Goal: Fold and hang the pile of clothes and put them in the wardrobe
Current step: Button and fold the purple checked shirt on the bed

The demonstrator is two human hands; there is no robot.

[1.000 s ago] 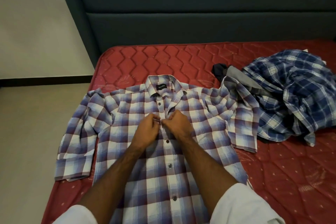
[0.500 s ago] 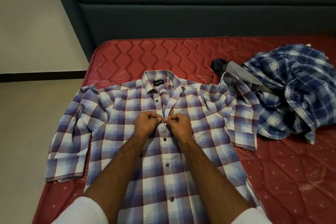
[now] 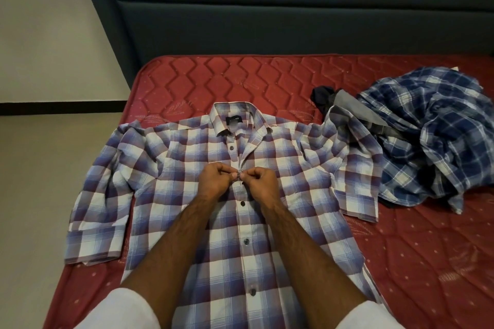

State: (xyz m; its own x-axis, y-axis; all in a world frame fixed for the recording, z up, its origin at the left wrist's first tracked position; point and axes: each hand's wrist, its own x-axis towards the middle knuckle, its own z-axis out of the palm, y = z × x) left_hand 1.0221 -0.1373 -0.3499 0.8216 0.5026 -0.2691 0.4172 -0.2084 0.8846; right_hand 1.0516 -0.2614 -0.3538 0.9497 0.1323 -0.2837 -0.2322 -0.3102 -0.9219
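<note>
Left hand (image 3: 213,181), right hand (image 3: 260,184) pinching placket of plaid shirt (image 3: 280,168), lying flat along mattress (image 3: 401,248) left edge.

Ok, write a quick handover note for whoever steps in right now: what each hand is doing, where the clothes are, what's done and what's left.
Left hand and right hand each pinch the front placket of the checked shirt, at a button below the collar.
The shirt lies face up, spread on the red mattress. The buttons below the hands look fastened; the collar is open.
The pile of clothes lies crumpled to its right, unfolded.
Left: finish buttoning, fold or hang this shirt, then the pile. No wardrobe in view.
</note>
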